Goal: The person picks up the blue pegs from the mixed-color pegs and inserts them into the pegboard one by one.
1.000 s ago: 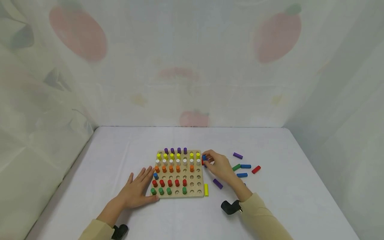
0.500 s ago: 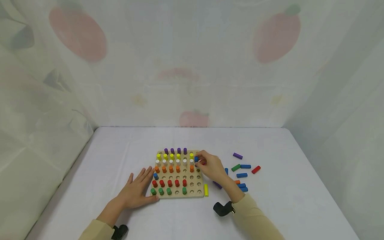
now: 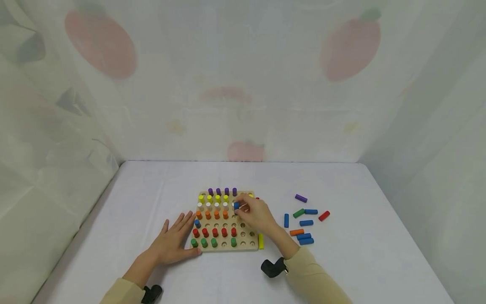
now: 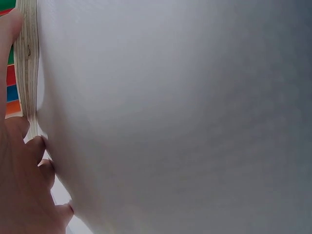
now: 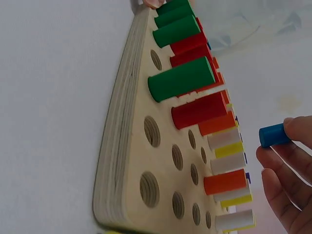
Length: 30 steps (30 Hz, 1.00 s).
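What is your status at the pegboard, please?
Left grip at left edge of pegboard. Right grip pinching blue peg above it. White pegs standing close by.

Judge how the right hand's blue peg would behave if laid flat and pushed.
The blue peg would likely roll, being round. It is probably light, being small enough for the right hand to pinch. It looks stiff, its visible sides straight.
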Available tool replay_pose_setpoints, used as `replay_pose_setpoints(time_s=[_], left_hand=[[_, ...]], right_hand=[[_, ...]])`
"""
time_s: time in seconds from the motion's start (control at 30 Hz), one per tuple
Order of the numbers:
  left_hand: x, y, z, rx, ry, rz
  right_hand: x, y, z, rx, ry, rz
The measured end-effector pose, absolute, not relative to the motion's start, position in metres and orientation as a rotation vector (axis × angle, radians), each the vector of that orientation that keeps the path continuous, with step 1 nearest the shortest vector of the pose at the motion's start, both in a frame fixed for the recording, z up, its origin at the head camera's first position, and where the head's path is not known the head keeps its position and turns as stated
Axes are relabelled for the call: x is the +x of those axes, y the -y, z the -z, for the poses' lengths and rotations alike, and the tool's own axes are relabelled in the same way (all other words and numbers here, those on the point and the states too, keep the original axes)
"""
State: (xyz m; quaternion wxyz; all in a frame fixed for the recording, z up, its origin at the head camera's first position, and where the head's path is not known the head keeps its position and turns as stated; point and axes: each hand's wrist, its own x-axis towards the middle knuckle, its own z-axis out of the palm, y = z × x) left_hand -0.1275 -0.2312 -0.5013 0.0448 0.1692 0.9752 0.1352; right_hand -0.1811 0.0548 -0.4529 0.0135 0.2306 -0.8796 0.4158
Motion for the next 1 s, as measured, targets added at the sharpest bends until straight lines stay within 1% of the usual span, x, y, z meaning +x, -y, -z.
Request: replay_pose_setpoints(time_s=[0.47,1.0], left_hand=[[-0.129,0.234,0.507,0.509,-2.975,-0.425],[-0.129,0.233,0.502,0.523,-2.983,-0.421]], right_hand=[[-0.179,-0.032,0.458,0.814,2.796,-1.283],[-0.176,-0.013,0.46,0.91,2.798,-1.222]])
